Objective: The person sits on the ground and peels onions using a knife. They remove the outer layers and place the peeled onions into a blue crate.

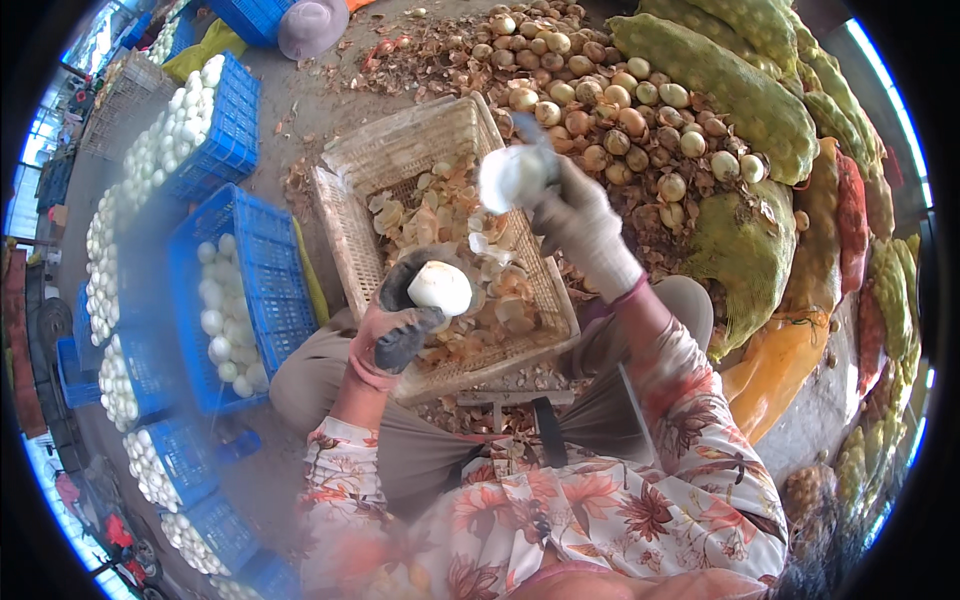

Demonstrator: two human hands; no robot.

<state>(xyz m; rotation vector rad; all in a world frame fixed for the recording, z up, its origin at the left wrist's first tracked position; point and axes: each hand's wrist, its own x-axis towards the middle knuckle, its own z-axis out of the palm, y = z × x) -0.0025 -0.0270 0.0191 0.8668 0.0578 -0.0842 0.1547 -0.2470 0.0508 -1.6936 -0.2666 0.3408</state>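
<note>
My left hand (397, 322), in a worn pink and dark grey glove, grips a peeled white onion (441, 288) above the near left part of a plastic basket (337, 232). Farther right, my right hand (574, 214) wears a pale, dirty glove and is blurred. It grips a knife, whose bluish blade (529, 127) points away from me. A blurred white, rounded thing (510, 178), perhaps an onion or a piece of one, shows at that hand's left side. Onion skins and peelings (495, 289) lie inside the basket under both hands.
Unpeeled onions (634, 124) and loose skins spread over the floor ahead and right. Full mesh sacks (720, 82) lie beyond them on the right. A blue crate (277, 277) of peeled onions stands left, with several more filled crates (232, 127) along that side. A pale hat (313, 28) lies at the top.
</note>
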